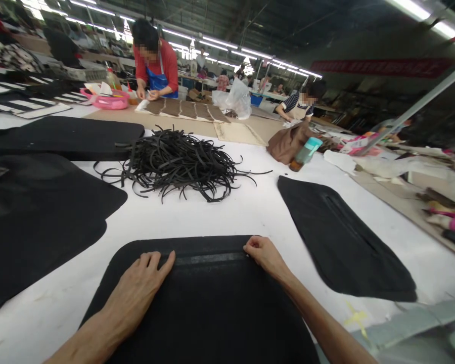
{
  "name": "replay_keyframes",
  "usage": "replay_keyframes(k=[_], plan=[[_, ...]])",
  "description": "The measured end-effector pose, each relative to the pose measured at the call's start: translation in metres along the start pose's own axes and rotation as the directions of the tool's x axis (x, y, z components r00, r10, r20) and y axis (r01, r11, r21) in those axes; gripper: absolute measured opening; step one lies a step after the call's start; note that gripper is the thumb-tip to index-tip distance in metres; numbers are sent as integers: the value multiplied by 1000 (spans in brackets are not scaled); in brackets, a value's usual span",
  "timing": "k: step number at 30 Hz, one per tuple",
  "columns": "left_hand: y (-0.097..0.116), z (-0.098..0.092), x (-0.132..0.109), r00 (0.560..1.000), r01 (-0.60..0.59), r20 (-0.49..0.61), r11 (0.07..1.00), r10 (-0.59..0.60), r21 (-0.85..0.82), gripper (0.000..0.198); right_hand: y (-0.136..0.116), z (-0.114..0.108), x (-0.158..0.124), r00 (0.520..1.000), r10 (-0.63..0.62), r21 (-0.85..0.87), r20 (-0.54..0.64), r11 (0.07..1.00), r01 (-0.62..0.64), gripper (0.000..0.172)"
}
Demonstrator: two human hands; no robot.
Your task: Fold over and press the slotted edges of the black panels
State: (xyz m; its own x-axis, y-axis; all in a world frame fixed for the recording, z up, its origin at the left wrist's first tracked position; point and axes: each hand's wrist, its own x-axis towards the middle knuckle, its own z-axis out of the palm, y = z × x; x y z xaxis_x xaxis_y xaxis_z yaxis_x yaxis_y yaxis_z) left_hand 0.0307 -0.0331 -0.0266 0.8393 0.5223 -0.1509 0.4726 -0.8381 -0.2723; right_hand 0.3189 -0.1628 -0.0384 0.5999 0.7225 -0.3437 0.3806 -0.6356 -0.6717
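A large black panel (212,308) with rounded corners lies flat in front of me, with a narrow slot-like strip (208,259) near its far edge. On the panel's left part rests my left hand (140,283), fingers apart, its thumb and fingertips near the strip's left end. My right hand (263,255) is pinched at the strip's right end; whatever is between its fingertips is too small to make out. Beyond the panel sits a tangled pile of thin black strips (182,162).
Another black panel (341,237) lies at the right, and stacked black panels (41,202) at the left. Farther back are a brown cloth (288,144), a bottle with a turquoise cap (306,153) and a pink basket (111,100). People work across the white table (250,207).
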Motion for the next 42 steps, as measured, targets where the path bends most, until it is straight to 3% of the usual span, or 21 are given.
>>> replay_keyframes(k=[17, 24, 27, 29, 33, 42], plan=[[5, -3, 1, 999, 39, 35, 998, -41, 48, 76, -3, 2, -2, 997, -51, -201, -56, 979, 39, 13], [8, -1, -2, 997, 64, -34, 998, -64, 12, 69, -8, 5, -6, 994, -64, -278, -85, 960, 38, 11], [9, -4, -1, 995, 54, -84, 999, -54, -9, 59, -11, 3, -8, 989, -50, -326, -136, 945, 3, 5], [9, -5, 1, 995, 34, -97, 999, -38, -35, 55, -12, -1, -7, 988, -27, -356, -154, 934, -30, 9], [6, -7, 3, 999, 12, -45, 995, -17, -94, 56, -8, -12, -1, 996, 44, -362, -78, 929, -70, 20], [-4, 6, -2, 998, 36, 50, 988, -29, -151, 73, -5, -20, 7, 991, 118, -300, 66, 949, -93, 16]])
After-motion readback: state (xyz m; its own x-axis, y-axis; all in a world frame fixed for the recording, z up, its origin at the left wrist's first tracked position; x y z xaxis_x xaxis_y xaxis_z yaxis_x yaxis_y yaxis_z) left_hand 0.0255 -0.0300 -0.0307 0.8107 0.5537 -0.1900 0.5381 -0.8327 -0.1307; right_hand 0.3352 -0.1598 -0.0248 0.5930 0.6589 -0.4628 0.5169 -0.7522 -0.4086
